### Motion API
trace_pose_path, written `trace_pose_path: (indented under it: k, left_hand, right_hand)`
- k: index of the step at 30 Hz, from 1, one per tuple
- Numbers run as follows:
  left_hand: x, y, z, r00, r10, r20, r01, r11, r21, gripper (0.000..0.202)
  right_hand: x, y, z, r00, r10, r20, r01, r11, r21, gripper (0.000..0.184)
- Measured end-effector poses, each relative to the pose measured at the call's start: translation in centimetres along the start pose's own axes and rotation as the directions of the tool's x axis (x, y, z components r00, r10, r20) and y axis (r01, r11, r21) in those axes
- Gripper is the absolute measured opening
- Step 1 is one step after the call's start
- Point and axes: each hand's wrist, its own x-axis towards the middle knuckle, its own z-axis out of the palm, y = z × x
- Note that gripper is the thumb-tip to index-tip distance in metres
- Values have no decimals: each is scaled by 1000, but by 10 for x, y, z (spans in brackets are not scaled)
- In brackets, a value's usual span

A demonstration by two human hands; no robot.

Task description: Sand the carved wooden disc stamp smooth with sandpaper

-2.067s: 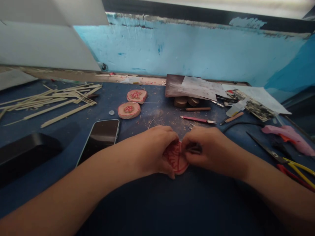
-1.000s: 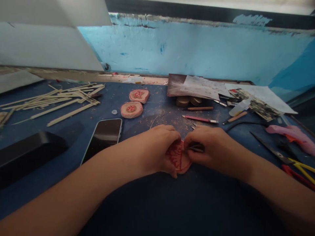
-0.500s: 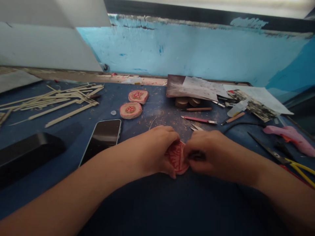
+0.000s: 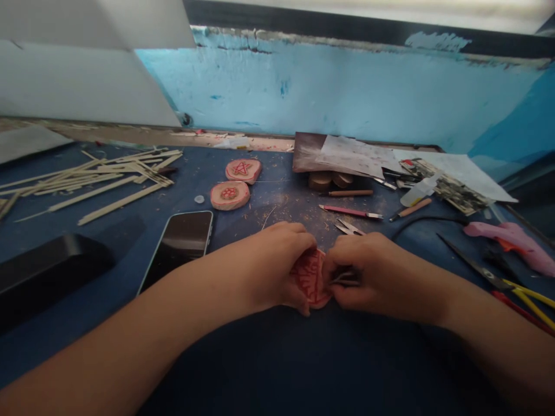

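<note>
My left hand is closed around the left side of a small wood slice, which has a pink-red face with darker red lines. My right hand is pressed against the slice's right edge, with its fingers pinched. Between those fingers shows a slim silvery metal tool that looks like tweezers; its tip is hidden. Just beyond the right hand lie two pointed metal blades, their rear end out of sight. Two more wood slices lie farther back, one with a red star, the other with a red flower-like pattern.
A phone and a black box-like object lie at left, before a heap of wooden sticks. A pink-handled craft knife, glue bottle, yellow-handled scissors and pink glue gun lie at right.
My right hand has shifted and turned slightly, so more of the silvery tool and the blades beyond shows. My left hand and the wood slice stay nearly still.
</note>
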Motion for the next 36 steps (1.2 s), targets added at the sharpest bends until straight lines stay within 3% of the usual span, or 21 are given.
trace_pose_path:
  k: [3, 7, 10, 14, 18, 22, 25, 29, 33, 36]
  left_hand:
    - [1, 0, 0, 1000, -1, -2, 1, 1000, -2, 50]
    - [0, -1, 1, 1000, 10, -12, -11, 1000, -23, 49]
    - [-1, -1, 1, 1000, 7, -7, -7, 1000, -18, 43]
    - [0, -2, 0, 1000, 5, 2, -5, 999, -48, 45]
    - [1, -2, 1, 1000, 22, -14, -23, 999, -45, 44]
    - [-1, -3, 1, 1000, 18, -13, -18, 999, -44, 46]
    - [-1, -2, 1, 1000, 13, -6, -13, 999, -33, 45]
    - [0, -1, 1, 1000, 20, -11, -20, 999, -39, 47]
    - [0, -2, 2, 1000, 23, -13, -23, 999, -26, 46]
    - [1, -3, 2, 999, 48, -17, -48, 998, -30, 49]
  right_hand:
    - [2, -2, 1, 998, 33, -60, -36, 998, -42, 18]
    - [2, -4, 3, 1000, -11, -2, 11, 999, -47, 15]
    - [2, -2, 4, 994, -28, -108, 17, 994, -104, 16]
    - [2, 1, 3, 997, -81, 0, 81, 996, -31, 12]
    - [3, 2, 3, 993, -43, -114, 29, 993, -117, 16]
    - [3, 3, 2, 996, -86, 11, 86, 996, -7, 16]
    - [4, 4, 2, 990, -72, -121, 61, 994, -93, 17]
    - [3, 3, 3, 988, -153, 11, 153, 988, -6, 15]
    - [3, 1, 3, 990, -104, -92, 98, 993, -67, 19]
    - [3, 1, 4, 989, -150, 10, 149, 989, 13, 22]
